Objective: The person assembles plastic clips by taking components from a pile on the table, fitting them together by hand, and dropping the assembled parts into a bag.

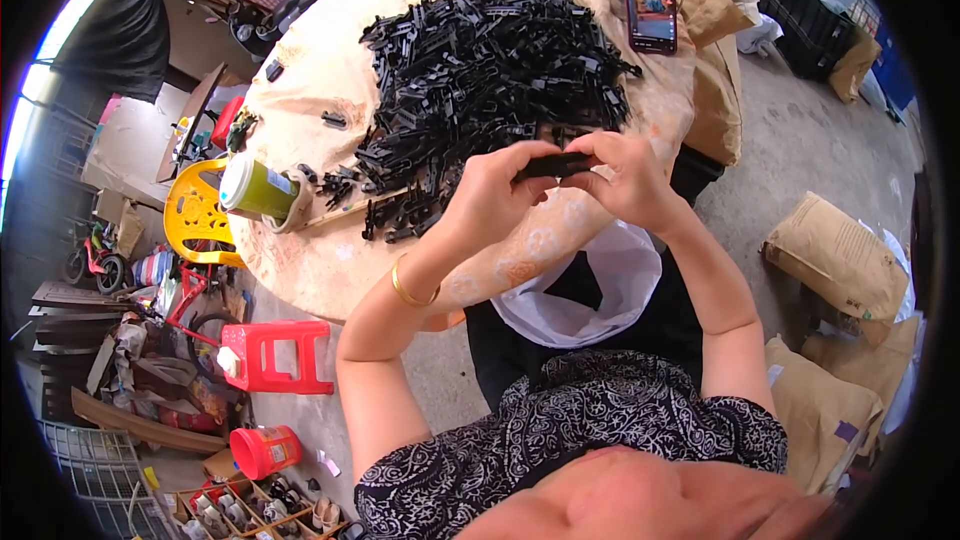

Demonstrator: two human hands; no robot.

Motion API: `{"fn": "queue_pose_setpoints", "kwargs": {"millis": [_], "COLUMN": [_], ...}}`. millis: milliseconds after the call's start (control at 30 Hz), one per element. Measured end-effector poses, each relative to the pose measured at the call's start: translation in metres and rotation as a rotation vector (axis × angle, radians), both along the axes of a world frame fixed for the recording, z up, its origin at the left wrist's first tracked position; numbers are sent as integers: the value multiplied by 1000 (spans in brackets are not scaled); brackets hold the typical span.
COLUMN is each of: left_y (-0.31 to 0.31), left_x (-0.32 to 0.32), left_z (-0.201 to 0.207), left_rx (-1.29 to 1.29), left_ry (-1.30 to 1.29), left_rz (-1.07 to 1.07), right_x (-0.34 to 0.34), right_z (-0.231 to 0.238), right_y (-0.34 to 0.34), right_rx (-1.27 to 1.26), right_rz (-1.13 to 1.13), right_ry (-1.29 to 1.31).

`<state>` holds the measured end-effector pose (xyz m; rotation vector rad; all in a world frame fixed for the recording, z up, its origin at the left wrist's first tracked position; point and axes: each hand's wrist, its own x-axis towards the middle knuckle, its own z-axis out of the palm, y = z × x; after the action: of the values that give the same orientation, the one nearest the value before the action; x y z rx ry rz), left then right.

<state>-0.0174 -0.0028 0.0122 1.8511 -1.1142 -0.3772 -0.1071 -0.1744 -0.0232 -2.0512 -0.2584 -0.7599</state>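
My left hand (503,188) and my right hand (625,178) meet over the near edge of the round table, both closed on one small black plastic part (553,167). Thumbs and fingertips pinch it from either end; its exact kind does not show. Just beyond my hands a large heap of similar black plastic parts (490,70) covers the middle of the cloth-covered table (310,50). A few loose pieces lie at the heap's left side, by a thin wooden stick (340,212). Below my hands, a white plastic bag (575,315) hangs open at my lap.
A phone (650,2) stands upright at the table's far right. On the left edge is a green cup (258,188). A yellow chair (195,210), red stool (285,357) and red bucket (265,452) stand left. Brown paper sacks (838,255) lie on the right.
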Motion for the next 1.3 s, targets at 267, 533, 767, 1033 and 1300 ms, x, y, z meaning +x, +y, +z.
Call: {"fn": "queue_pose_setpoints", "kwargs": {"millis": [267,533,767,1033,1300], "left_y": [20,63,58,47,6], "left_x": [37,130,122,119,41], "left_z": [16,-1,10,5,-3], "left_rx": [-41,332,436,-32,-227], "left_ry": [-97,-780,-698,-710,441], "left_rz": [12,359,370,323,-67], "right_x": [-21,0,31,19,8], "right_z": [22,-4,-19,-4,11], "right_y": [-24,-8,5,-4,5], "right_rx": [-109,-258,-605,-113,501], "right_rz": [316,177,-323,-236,163], "right_ry": [378,86,294,81,177]}}
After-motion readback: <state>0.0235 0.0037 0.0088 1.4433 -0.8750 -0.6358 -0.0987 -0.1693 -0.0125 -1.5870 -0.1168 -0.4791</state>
